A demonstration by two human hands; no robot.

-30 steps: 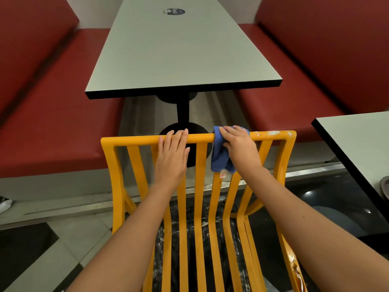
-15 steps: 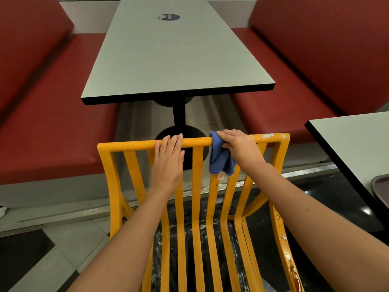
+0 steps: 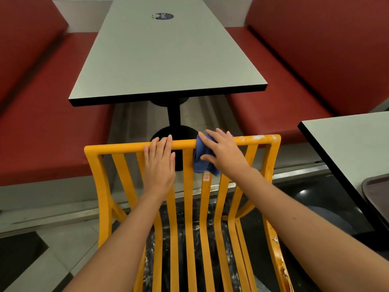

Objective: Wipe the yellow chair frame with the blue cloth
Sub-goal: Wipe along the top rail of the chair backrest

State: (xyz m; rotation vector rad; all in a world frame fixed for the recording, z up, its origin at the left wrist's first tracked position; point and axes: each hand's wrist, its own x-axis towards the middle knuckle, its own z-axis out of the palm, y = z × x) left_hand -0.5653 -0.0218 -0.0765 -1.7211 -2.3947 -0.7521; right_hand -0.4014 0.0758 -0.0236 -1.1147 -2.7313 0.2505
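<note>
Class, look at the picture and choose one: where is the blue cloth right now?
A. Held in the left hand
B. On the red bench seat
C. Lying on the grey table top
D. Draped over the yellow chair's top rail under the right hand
D: the blue cloth hangs over the top rail of the yellow slatted chair frame, with the right hand pressing on it; the left hand rests bare on the rail.

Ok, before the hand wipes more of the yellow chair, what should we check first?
1. blue cloth on the top rail: ok.
2. right hand pressing the cloth: ok, fingers spread flat over it.
3. left hand steadying the yellow chair frame: ok, resting on the rail.
4. Rail to the right clean: not ok, white scuffs near the corner.
5. Cloth clean enough: cannot tell.
</note>
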